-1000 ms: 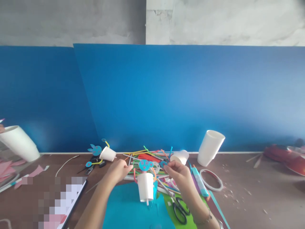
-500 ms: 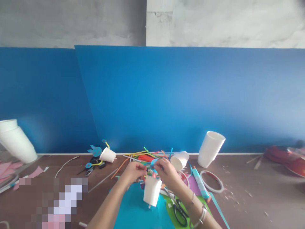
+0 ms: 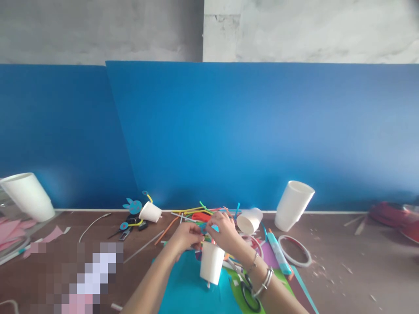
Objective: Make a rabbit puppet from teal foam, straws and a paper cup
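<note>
A white paper cup (image 3: pixel 211 263) is held up over a turquoise sheet (image 3: pixel 183 288), with a straw end poking out of its bottom. Just above the cup's rim, a small blue paper piece (image 3: pixel 214 228) shows under the curled fingers of my right hand (image 3: pixel 225 231). Beside it on the left, my left hand (image 3: pixel 187 237) pinches close to the rim; what its fingertips grip is too small to make out. A reddish straw stands at the cup's top, mostly covered by my fingers.
Several coloured straws (image 3: pixel 190 212) lie behind my hands. Black-handled scissors (image 3: pixel 249 296) rest on green paper by my right forearm. A cup with a blue rabbit cutout (image 3: pixel 133 206) sits at the left. A roll of tape (image 3: pixel 296 250) and stacked cups (image 3: pixel 293 205) are at the right.
My right hand has shifted slightly left, nearer my left hand, and its fingers now cover more of the blue piece. The view has drifted a little.
</note>
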{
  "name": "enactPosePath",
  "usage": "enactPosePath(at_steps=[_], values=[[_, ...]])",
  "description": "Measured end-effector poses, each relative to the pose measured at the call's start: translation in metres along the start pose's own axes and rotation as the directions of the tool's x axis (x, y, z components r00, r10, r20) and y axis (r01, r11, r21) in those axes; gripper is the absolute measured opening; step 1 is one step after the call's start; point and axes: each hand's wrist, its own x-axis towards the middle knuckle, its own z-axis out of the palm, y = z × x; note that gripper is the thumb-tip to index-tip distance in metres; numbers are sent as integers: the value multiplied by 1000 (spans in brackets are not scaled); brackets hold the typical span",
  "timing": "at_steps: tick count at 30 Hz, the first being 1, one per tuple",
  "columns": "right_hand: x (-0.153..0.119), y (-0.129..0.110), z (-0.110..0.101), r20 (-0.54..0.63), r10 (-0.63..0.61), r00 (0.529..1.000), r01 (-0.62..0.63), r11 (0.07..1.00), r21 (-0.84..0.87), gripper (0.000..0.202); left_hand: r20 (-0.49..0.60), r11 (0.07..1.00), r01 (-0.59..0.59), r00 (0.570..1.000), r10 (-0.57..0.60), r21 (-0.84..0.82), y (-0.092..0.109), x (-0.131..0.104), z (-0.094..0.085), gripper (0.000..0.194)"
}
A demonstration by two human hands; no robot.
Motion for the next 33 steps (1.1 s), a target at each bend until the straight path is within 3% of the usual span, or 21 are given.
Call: enactPosePath(at_steps=[19, 26, 28, 30, 33], values=[[2, -3, -1, -34, 24, 999, -23, 999, 35, 14, 31, 998, -70, 997, 70, -4, -5, 4, 0, 43], [-19, 27, -31, -172, 235, 957, -219, 970, 107, 29, 24, 994, -114, 993, 114, -2, -7, 3, -2, 38], [-30, 35, -34, -139, 292, 946, -278, 954, 107, 36, 22, 990, -138, 990, 138, 12, -9, 5, -2, 34], [-40, 38, -31, -29, 330, 944, -326, 940, 103, 41, 18, 987, -159, 987, 159, 31, -11, 6, -2, 29], [-48, 36, -20, 56, 331, 942, -335, 937, 101, 40, 7, 983, -173, 985, 173, 55, -13, 7, -3, 24]])
